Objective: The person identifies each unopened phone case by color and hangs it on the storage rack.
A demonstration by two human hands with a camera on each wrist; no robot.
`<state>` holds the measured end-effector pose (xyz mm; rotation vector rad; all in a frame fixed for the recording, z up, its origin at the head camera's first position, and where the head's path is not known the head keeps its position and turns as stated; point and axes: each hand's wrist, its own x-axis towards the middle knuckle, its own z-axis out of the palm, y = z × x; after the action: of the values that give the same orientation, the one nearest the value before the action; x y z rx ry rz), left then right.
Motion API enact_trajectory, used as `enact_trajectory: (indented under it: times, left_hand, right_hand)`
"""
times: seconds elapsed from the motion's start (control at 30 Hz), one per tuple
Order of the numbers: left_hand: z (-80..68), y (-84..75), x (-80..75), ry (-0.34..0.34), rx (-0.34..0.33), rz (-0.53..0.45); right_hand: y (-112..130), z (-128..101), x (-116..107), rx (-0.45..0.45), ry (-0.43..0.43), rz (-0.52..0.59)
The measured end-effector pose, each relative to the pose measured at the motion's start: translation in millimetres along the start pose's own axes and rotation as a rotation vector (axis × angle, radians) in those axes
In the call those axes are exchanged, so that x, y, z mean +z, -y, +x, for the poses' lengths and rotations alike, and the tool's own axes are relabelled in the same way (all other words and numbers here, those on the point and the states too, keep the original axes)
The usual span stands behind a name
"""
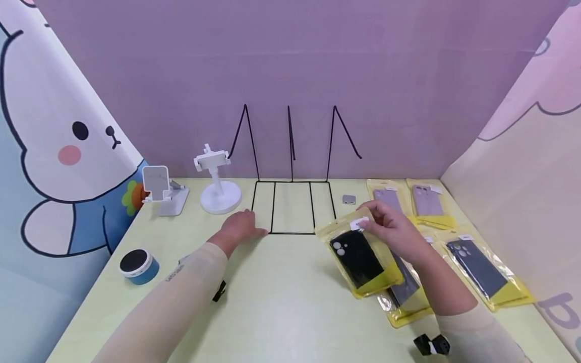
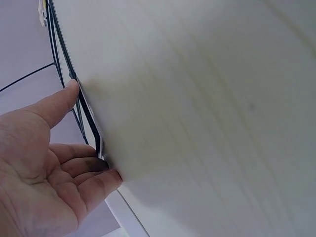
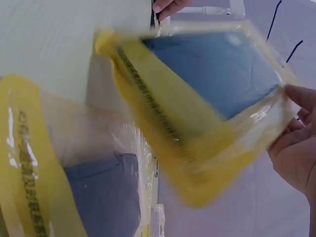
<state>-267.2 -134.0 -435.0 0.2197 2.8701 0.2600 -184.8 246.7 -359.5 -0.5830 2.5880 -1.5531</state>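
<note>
So the black phone case in its yellow-and-clear packet [image 1: 358, 257] is lifted off the table [image 1: 281, 302], tilted, just right of the black wire rack [image 1: 292, 206]. The right hand [image 1: 392, 229] pinches it by the top edge, fingers curled around the white label end (the wrist view is blurry, but you can see the fingers [image 3: 296, 143] on the packet's edge). Under and just behind it lies another packet with a dark case [image 1: 404, 292], and further right a dark blue one [image 1: 481, 269]. Two purple cases in packets [image 1: 410, 201] sit near the back right.

The left hand [image 1: 240, 229] rests flat at the front left corner of the rack's base, fingers mostly straight and touching the wire, not gripping anything.

Off to the left there's a white round-base phone stand [image 1: 219, 186], a folding stand [image 1: 163, 191] and a small blue speaker [image 1: 138, 265].
</note>
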Motion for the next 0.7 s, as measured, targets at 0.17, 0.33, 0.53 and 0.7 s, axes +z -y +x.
enact_trajectory:
  times: [0.17,0.33,0.53,0.7]
  left_hand:
    - [-0.8,-0.2,0.9,-0.002,-0.008,-0.009]
    - [-1.2,0.3,2.0,0.014,0.004,-0.009]
    - [-0.8,0.1,2.6,0.001,-0.001,-0.021]
    - [-1.2,0.2,1.9,0.009,-0.012,-0.027]
  right_hand:
    - [7,-4,0,-0.016,-0.087,-0.006]
    - [13,-2,-4,-0.101,-0.155,-0.01]
    - [21,4,-13,-0.227,-0.203,0.094]
    - [28,11,-20,-0.25,-0.223,0.248]
